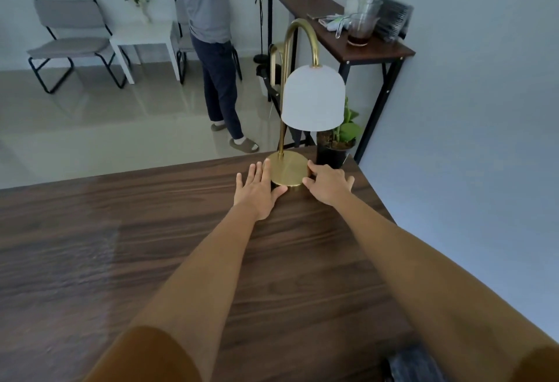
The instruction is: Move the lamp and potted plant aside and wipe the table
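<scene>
A lamp [313, 98] with a brass arched stem, round brass base and white dome shade stands near the far right corner of the dark wooden table [151, 245]. My left hand [258, 192] lies against the left side of the base with fingers spread. My right hand [326, 185] touches the right side of the base, fingers curled onto its rim. Behind the lamp, at the table's corner, stands a potted plant [338, 142] with green leaves in a black pot, partly hidden by the shade.
A grey wall runs along the table's right edge. A dark cloth [414, 365] lies at the near right of the table. A person [211, 49] stands on the tiled floor beyond. A narrow side table [378, 53] with cups stands behind the plant.
</scene>
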`<state>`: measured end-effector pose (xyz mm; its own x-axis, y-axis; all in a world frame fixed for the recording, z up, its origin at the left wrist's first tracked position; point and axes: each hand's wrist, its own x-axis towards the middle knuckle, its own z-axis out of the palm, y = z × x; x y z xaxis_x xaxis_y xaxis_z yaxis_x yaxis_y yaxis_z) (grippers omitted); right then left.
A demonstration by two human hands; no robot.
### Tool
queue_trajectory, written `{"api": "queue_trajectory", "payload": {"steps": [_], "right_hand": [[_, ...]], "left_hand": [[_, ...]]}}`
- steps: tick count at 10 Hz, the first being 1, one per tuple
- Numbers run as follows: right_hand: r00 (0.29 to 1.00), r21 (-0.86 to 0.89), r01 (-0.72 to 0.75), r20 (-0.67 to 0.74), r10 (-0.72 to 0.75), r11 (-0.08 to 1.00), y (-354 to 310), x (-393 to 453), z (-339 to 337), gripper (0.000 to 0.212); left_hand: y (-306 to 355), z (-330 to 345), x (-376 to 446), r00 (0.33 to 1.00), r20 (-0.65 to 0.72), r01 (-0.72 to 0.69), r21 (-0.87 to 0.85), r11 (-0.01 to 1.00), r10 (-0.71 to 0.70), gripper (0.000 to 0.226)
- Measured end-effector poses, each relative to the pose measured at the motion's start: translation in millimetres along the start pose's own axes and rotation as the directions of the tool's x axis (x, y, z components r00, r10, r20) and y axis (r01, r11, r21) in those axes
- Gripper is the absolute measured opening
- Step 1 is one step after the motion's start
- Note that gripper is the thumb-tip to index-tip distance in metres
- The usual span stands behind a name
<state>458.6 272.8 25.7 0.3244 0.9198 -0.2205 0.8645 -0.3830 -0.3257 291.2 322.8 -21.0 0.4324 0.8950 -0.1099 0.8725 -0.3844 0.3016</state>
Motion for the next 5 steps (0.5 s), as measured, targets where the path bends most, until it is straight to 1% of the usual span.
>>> {"api": "queue_trajectory", "payload": {"steps": [2,3,4,5], "right_hand": [[1.000,0.007,-0.019,-0.015,0.019,1.000,2,13,1,0.054],[1.000,0.086,-0.028,-0.002,0.028,0.996,5,16,3,0.055],[1.000,0.123,-0.004,0.021,0.001,0.992,10,9,6,0.062],[0.992,0.135,0.064,0.096,-0.078,0.989,22,-9,10,0.074]], "left_hand": [[0,5,11,0.999,-0.041,-0.005,-0.017,1.000,0.004,0.078],[-2,9,9,0.998,-0.061,-0.005,-0.029,1.000,0.004,0.077],[-3,12,2,0.970,-0.239,-0.058,-0.076,0.995,0.038,0.078],[-3,9,-17,0.944,-0.328,-0.076,-0.331,0.941,-0.039,0.079]]}}
